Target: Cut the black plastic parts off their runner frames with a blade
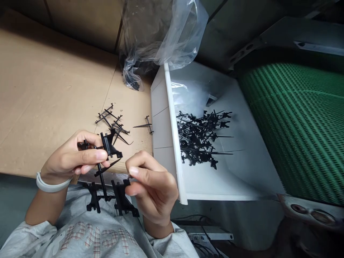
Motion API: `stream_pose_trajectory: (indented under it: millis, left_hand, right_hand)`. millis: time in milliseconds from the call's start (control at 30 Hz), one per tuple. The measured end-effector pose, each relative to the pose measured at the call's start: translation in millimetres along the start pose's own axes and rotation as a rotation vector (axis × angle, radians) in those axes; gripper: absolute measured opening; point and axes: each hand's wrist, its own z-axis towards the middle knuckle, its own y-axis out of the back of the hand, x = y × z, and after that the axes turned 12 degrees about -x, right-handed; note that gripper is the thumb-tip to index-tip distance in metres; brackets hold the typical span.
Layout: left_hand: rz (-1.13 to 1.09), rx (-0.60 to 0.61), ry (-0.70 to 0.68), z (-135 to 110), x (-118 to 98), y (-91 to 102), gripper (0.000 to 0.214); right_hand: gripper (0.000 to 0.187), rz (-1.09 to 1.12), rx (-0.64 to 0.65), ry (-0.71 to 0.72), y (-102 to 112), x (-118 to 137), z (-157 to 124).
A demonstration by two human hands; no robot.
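Observation:
My left hand (72, 156) is closed in a pinch on a black moulded plastic frame (107, 179), a runner with several small parts branching off it. My right hand (150, 184) is closed too, its fingertips gripping one of the lower parts of that same frame. The frame hangs between both hands, over my lap, at the front edge of the cardboard sheet (48, 89).
Loose black runner sticks (114, 123) lie on the cardboard. A white tray (174, 150) to the right holds a pile of black plastic frames (201, 138). A clear plastic bag (158, 39) stands behind. A green conveyor belt (295, 122) runs at the far right.

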Motion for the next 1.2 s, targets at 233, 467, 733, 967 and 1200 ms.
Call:
stream_pose_trajectory:
  millis: [233,467,733,967,1200]
  left_hand:
    - [-0.008,0.013,0.001,0.9,1.5,2.7,0.035]
    - [-0.031,0.018,-0.01,1.3,0.3,1.3,0.033]
    - [-0.033,-0.023,0.015,-0.4,3.9,2.5,0.036]
    - [0.002,-0.052,0.012,-3.0,3.6,3.7,0.037]
    - [0.025,-0.048,0.0,-1.9,3.6,4.5,0.039]
  right_hand:
    - [0.034,-0.074,-0.021,-0.008,-1.4,3.7,-2.4]
    - [0.033,-0.088,-0.027,0.003,-2.1,4.3,-2.0]
    - [0.031,-0.115,-0.037,0.035,-1.1,3.1,-1.9]
    - [0.03,-0.147,-0.065,-0.013,-4.2,6.8,-3.4]
    - [0.028,-0.145,-0.06,-0.002,-3.8,8.4,-2.9]
